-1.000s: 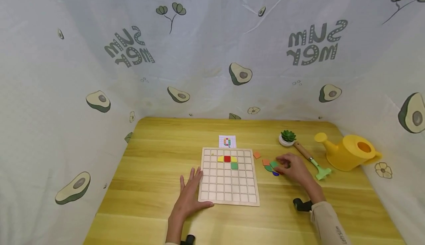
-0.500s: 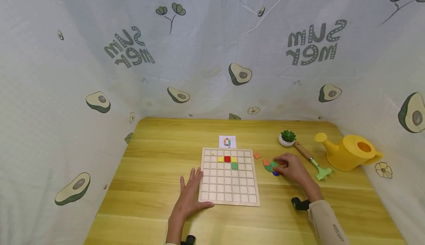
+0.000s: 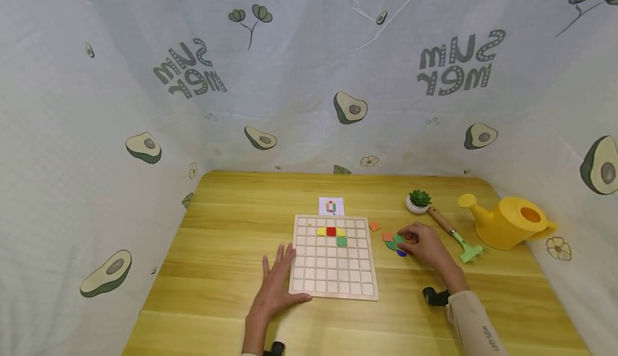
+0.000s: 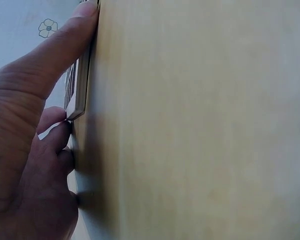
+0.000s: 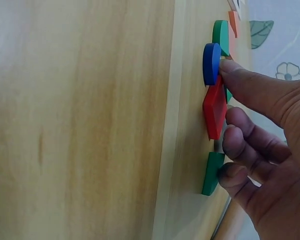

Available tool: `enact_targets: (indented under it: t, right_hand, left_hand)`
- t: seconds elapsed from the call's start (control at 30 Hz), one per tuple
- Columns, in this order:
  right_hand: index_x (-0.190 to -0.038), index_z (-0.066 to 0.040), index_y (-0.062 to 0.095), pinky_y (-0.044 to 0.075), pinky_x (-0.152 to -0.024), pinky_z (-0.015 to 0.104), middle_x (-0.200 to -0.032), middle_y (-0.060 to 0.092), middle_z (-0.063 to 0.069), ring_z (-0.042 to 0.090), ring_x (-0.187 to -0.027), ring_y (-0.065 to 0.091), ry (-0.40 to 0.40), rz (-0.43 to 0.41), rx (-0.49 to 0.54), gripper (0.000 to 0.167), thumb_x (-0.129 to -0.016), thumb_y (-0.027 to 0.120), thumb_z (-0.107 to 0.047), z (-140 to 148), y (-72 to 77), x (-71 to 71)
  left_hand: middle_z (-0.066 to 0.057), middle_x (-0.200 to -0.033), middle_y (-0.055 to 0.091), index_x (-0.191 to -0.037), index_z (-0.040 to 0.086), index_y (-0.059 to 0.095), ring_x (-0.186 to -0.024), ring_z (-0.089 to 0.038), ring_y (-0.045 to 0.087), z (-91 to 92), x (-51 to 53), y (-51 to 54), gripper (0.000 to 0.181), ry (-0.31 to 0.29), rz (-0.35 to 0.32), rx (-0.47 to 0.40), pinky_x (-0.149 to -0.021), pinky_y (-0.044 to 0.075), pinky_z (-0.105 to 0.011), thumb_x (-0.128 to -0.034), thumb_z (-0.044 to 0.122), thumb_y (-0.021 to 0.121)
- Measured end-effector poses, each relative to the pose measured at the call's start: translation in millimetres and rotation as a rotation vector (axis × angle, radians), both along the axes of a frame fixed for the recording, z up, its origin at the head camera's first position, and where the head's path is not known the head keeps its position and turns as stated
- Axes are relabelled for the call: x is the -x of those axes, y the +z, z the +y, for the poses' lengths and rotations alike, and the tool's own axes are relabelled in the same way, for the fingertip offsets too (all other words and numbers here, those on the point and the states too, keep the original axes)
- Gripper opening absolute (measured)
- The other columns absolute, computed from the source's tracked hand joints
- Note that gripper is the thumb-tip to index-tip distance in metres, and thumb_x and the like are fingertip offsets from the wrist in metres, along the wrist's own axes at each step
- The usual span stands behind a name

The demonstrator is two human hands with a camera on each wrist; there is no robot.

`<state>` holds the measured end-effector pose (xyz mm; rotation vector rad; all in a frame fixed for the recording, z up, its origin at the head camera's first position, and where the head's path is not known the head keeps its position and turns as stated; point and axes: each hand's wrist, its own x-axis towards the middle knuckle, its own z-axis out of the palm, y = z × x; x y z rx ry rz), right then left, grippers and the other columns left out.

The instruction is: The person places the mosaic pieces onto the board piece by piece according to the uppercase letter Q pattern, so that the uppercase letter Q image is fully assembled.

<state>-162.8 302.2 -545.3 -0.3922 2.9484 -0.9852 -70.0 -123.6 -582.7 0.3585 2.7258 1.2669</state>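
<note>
A wooden grid board [image 3: 313, 287] carries a red square [image 3: 330, 231] between two yellow pieces, with a green square [image 3: 341, 242] below the right one. My left hand [image 3: 275, 286] steadies its lower left corner, fingers along the left side and thumb at the front edge. Right of the board, my right hand [image 3: 427, 246] has thumb and bent forefinger around a green piece [image 3: 398, 238] in the cluster. The right wrist view shows the thumb beside a blue piece [image 5: 211, 64], above a red piece [image 5: 215, 110]; another green piece [image 5: 212, 174] is near the lower fingers.
A patterned card [image 3: 331, 206] lies behind the board. Orange pieces [image 3: 374, 227] lie to its right. Farther right are a potted succulent [image 3: 419, 200], a small garden tool [image 3: 467, 247] and a yellow watering can [image 3: 504, 224]. Printed cloth [image 3: 299, 77] surrounds the table.
My right hand has shifted slightly left and its forefinger and thumb have settled at the green piece. My left hand and the board stay in place.
</note>
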Motion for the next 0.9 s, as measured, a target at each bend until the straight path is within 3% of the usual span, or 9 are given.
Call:
enact_targets:
  t: [0.5, 0.9]
  right_hand:
    - [-0.104, 0.007, 0.073, 0.049, -0.065, 0.026, -0.092, 0.065, 0.009, 0.017, -0.078, 0.054, 0.028, -0.117, -0.005, 0.023, -0.089, 0.086, -0.004, 1.6, 5.5, 8.2]
    - [-0.101, 0.006, 0.071, 0.049, -0.064, 0.025, -0.089, 0.067, 0.009, 0.018, -0.077, 0.056, -0.014, -0.138, 0.006, 0.025, -0.087, 0.088, -0.005, 4.2, 2.9, 9.4]
  left_hand:
    - [-0.007, -0.179, 0.025, -0.167, 0.002, 0.036, -0.168, -0.032, 0.009, -0.4, -0.7, 0.1, 0.123, -0.001, 0.000, -0.005, -0.131, -0.015, -0.063, -0.0693, 0.033, 0.103]
    - [-0.009, -0.178, 0.025, -0.167, 0.001, 0.035, -0.168, -0.032, 0.009, -0.5, -0.2, 0.8, 0.123, 0.000, 0.000, -0.006, -0.131, -0.014, -0.064, -0.0695, 0.032, 0.103]
